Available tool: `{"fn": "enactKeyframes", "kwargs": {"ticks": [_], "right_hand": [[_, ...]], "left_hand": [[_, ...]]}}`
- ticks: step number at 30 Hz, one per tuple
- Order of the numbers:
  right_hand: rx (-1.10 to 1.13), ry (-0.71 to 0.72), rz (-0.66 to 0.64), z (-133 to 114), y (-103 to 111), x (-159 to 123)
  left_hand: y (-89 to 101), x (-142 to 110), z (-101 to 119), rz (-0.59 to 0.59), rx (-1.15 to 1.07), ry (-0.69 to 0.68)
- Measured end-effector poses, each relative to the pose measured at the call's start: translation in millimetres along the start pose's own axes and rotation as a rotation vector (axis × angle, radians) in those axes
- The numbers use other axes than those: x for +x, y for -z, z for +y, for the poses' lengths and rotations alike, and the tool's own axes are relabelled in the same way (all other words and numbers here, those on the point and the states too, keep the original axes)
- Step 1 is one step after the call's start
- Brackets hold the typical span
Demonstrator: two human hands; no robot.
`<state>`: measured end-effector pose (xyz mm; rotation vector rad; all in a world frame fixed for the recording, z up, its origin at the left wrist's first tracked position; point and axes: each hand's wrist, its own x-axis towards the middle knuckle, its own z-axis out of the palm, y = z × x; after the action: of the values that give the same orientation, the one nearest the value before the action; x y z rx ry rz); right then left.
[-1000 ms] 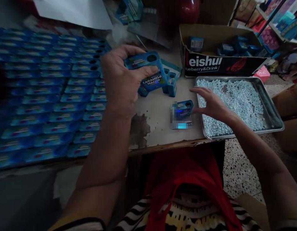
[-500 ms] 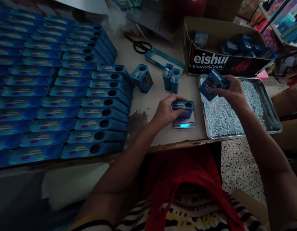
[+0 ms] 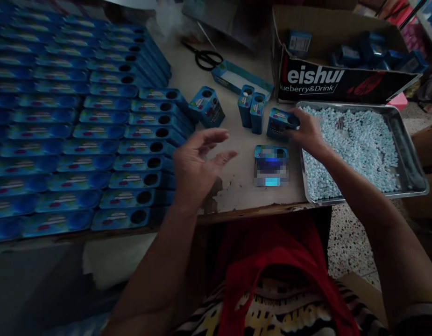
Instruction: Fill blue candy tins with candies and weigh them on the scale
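My right hand [image 3: 308, 128] grips a blue candy box [image 3: 278, 125] by its right side, over the table at the tray's left edge. Fingers spread and holding nothing, my left hand [image 3: 203, 161] hovers between the rows of boxes and the scale. On the small digital scale [image 3: 271, 179] with its lit display stands another blue box [image 3: 265, 151]; part of it is blurred out. Two narrow blue boxes [image 3: 251, 109] stand upright behind the scale, and a wider blue box [image 3: 207, 107] stands to their left. White and pale blue candies [image 3: 349, 144] fill much of the metal tray [image 3: 417, 186].
Rows of blue boxes [image 3: 65, 144] cover the left side of the table. Black scissors [image 3: 207, 59] and a shallow blue carton [image 3: 240, 79] lie at the back. A cardboard box [image 3: 310, 86] holding several blue boxes stands behind the tray.
My left hand has let go of the box on the scale and moved left, opening. My right hand has brought its box from above the tray leftward and down toward the table.
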<state>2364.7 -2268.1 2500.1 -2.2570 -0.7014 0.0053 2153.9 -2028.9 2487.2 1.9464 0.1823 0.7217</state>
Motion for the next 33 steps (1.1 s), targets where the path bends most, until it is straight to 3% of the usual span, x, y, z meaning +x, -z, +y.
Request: {"fn": "enactKeyframes", "kwargs": {"ticks": [3,6,8,12,14,18,21,23,25,29,31,33], "right_hand": [[-0.004,0.041,-0.057,13.7,-8.5,14.1],[-0.043,0.115,-0.133,25.5,-2.9,24.1],[-0.057,0.170,-0.157,34.0,12.5,21.2],[-0.157,0.185,-0.091,60.7,59.3,-19.9],[-0.363,0.143,-0.168,76.9,75.8,-51.7],[-0.691,0.065,-0.343,92.7,74.6,-101.2],[-0.704,0.131,-0.367,86.3,62.3,-108.4],[-0.613,0.150,-0.419,79.9,60.4,-103.4],[-0.473,0.071,-0.424,75.9,64.8,-96.6],[-0.004,-0.315,-0.327,74.3,80.7,-87.6],[0.323,-0.515,-0.247,74.0,86.7,-84.2],[0.616,-0.651,-0.174,73.6,90.2,-80.0]], "left_hand": [[5.7,14.7,1.6,0.120,-0.029,0.037],[-4.2,29.3,-1.0,0.106,-0.074,0.051],[-11.2,32.8,-5.7,0.062,-0.129,0.055],[-8.4,22.9,-23.3,0.012,-0.155,0.103],[-2.2,14.8,-35.0,0.024,-0.135,0.154],[-1.5,7.8,-49.2,0.059,-0.128,0.206],[-8.8,13.3,-42.6,-0.033,-0.134,0.161],[-10.0,19.2,-33.9,-0.103,-0.129,0.106],[-7.4,24.4,-25.7,-0.166,-0.106,0.049],[-12.5,24.5,-3.7,-0.295,0.062,-0.138],[-28.5,19.4,16.2,-0.403,0.245,-0.280],[-47.7,16.8,40.1,-0.594,0.455,-0.364]]}}
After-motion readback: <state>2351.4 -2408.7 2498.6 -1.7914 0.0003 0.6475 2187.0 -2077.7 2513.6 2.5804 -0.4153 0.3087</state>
